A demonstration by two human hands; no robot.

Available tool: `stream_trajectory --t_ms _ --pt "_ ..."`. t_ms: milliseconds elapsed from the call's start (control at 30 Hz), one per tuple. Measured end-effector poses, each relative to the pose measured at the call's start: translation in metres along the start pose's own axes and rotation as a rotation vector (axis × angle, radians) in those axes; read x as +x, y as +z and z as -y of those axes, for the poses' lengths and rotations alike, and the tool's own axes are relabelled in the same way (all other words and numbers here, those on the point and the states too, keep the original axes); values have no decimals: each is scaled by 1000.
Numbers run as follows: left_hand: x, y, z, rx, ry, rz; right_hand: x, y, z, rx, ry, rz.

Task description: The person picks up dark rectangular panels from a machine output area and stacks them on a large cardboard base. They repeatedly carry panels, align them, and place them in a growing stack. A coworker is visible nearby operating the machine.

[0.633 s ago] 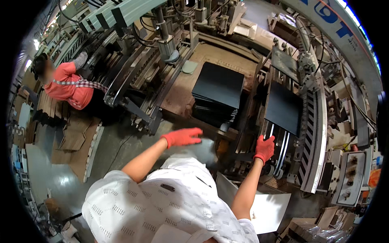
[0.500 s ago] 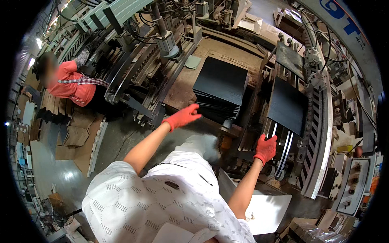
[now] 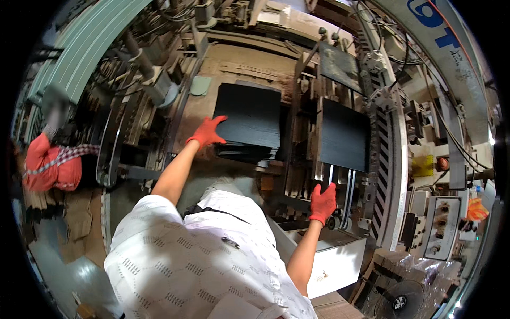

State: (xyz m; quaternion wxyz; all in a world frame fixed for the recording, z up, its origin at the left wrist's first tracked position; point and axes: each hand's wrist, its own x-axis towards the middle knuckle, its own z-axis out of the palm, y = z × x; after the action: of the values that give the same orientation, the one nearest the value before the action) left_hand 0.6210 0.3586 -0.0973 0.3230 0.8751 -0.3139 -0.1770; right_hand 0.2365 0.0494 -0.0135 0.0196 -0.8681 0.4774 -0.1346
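Observation:
A stack of black rectangular panels (image 3: 247, 114) lies in front of me, its lower sheets slightly out of line. My left hand (image 3: 209, 133), in a red glove, is at the near left corner of this stack with thumb and fingers spread; it touches or nearly touches the top panel. To the right, a single black panel (image 3: 344, 135) lies flat on the machine's rails. Just below its near edge is my right hand (image 3: 323, 204), also red-gloved, over the metal rails (image 3: 348, 199). Its fingertips point forward and apart, with nothing seen in them.
A dusty plate (image 3: 340, 66) sits beyond the single panel. The long machine rail (image 3: 390, 181) with dark slanted stripes runs along the right. At left, a person in a coral top (image 3: 56, 165) stands by machinery. A white panel-like surface (image 3: 334, 268) lies near my right forearm.
My view has turned to the right. My left hand has come up to the stack's corner with its fingers spread wider. My right hand stays near the rails below the single panel.

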Motion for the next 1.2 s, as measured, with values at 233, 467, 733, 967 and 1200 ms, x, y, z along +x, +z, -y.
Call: stream_trajectory --t_ms 233,467,733,967,1200 --pt "37 -18 71 -580 -466 -20 4 -1 29 123 134 -178" --pt "-17 -68 45 -525 -658 465 26 43 82 1392 630 -488" --pt "-70 -56 166 -228 212 333 83 103 52 2178 1192 -121" --pt "-53 -28 79 -693 -300 -12 31 52 51 2162 859 41" --pt "-28 -57 30 -582 -88 -162 -11 -16 41 2102 705 -2"
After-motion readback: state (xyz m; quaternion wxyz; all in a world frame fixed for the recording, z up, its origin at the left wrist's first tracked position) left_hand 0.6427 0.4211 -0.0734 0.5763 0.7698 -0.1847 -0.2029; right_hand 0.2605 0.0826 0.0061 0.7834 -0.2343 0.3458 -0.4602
